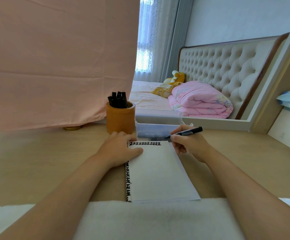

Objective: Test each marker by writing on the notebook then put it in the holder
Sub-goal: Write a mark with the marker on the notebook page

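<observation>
The right grip (187,142) has its fingers curled round the barrel of a black marker (192,130), pinching it low down near the writing end. The tip is at the far right corner of the notebook (158,170), though I can't tell whether it touches the paper. The left grip (120,146) lies flat and relaxed, holding nothing and pressing the notebook's far left corner onto the bench (45,161).

The marker looks light, stiff and smooth, so a low pinch should suit writing. A hold higher up the barrel would suit dropping it in. The thin pages would likely slide or lift unless pinned. The holder (120,120) stands just beyond the left grip, already crowded with markers (118,100).
</observation>
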Demonstrator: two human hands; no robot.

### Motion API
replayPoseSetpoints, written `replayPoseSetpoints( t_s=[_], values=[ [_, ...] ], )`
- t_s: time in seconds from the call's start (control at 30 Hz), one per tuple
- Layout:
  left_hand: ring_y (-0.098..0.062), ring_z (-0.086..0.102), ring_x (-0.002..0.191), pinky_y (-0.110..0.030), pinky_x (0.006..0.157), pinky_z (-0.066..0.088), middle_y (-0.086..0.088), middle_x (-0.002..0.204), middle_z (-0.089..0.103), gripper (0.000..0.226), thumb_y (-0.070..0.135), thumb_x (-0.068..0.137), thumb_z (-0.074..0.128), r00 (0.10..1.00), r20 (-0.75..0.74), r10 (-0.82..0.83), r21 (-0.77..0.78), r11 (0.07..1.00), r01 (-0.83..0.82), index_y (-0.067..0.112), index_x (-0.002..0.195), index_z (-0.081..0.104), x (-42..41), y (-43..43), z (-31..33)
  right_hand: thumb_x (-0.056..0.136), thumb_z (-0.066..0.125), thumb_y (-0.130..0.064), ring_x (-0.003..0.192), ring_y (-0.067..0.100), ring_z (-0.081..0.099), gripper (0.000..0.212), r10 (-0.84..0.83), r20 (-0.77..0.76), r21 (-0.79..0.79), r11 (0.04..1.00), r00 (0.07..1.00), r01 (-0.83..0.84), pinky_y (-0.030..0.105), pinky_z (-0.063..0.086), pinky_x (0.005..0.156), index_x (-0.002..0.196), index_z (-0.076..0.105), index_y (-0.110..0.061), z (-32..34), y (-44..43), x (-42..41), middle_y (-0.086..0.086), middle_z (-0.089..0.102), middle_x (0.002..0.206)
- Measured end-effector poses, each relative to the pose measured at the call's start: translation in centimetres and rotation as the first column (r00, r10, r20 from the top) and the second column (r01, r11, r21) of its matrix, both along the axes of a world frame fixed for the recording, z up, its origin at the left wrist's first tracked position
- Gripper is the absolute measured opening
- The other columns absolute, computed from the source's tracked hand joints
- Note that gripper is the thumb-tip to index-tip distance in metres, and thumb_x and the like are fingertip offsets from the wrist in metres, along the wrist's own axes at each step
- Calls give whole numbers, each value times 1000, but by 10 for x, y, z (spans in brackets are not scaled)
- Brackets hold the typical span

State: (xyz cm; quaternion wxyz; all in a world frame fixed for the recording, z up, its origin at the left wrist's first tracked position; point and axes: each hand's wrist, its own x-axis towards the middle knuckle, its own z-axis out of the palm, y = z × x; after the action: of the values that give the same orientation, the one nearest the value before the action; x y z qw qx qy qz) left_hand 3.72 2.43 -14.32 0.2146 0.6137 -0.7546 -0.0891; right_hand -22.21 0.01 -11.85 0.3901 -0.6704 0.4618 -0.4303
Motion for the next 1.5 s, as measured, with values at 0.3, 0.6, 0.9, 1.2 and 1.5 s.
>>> replayPoseSetpoints(
  t_s=[0.3,0.6,0.9,1.2,1.5],
  values=[
    [-15,34,128,-35,100,35,7,137,49,55,64,84,59,1000,8,15,-10,1000,-15,38,133,54,-2,1,-2,82,68,-4,49,16,53,16,-117,-116,-89,990,986,107,26,43,50,70,57,-4,-16,-8,15,9,61,56],
    [-16,34,129,-34,100,34,7,138,48,57,65,83,59,1000,11,23,3,1000,-23,38,133,54,-2,0,-2,83,66,-4,48,14,51,16,-115,-82,-64,992,990,109,27,42,49,72,55,-5,-19,-12,14,13,58,61],
    [-15,34,129,-35,100,35,8,138,48,57,67,83,58,999,8,37,17,999,-37,39,133,54,-2,1,-2,78,70,-7,55,10,45,26,-147,-186,-121,985,971,126,23,37,52,62,51,-14,-22,-15,15,4,56,63],
    [-15,33,129,-36,101,36,8,137,48,57,67,83,58,999,6,31,18,999,-32,40,133,54,-3,3,-1,79,70,-5,53,7,45,29,-114,-187,-143,986,976,88,17,37,49,61,50,-15,-22,-14,13,-1,57,61],
    [-15,34,128,-37,100,37,8,138,48,57,68,83,57,1000,11,27,18,999,-28,40,133,53,-2,2,-1,80,67,-3,56,13,45,26,-116,-178,-123,988,977,95,24,38,52,63,50,-12,-21,-13,14,4,55,61]
  ],
)
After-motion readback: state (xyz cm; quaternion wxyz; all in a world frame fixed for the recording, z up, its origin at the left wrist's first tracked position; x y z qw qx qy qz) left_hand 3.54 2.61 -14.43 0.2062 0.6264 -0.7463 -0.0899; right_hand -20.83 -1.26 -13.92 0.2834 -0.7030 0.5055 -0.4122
